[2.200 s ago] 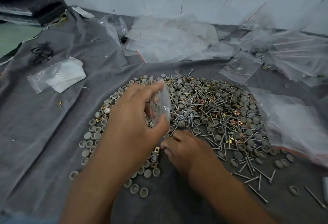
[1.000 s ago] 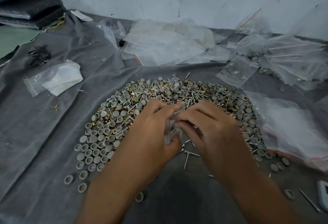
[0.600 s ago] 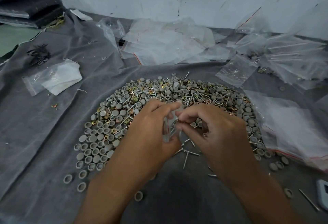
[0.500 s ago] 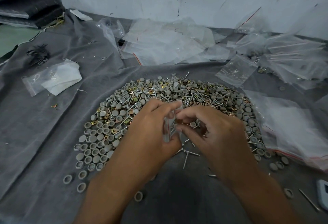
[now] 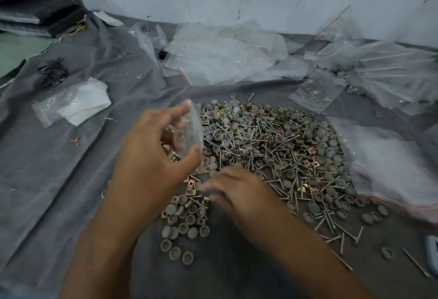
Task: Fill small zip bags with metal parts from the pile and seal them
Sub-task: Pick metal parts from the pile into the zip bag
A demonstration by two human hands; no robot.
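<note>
One zip bag (image 5: pixel 190 132) pinched in left hand (image 5: pixel 151 156), filling step; right hand (image 5: pixel 237 192), blurred, grip unclear, over pile (image 5: pixel 272 147). Next: pick parts.

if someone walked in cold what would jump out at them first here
The big pile of screws, grey caps and brass clips spread across the middle of the grey cloth. Next, the left hand holding a small clear bag over the pile's left edge, and the blurred right hand low at its near edge.
</note>
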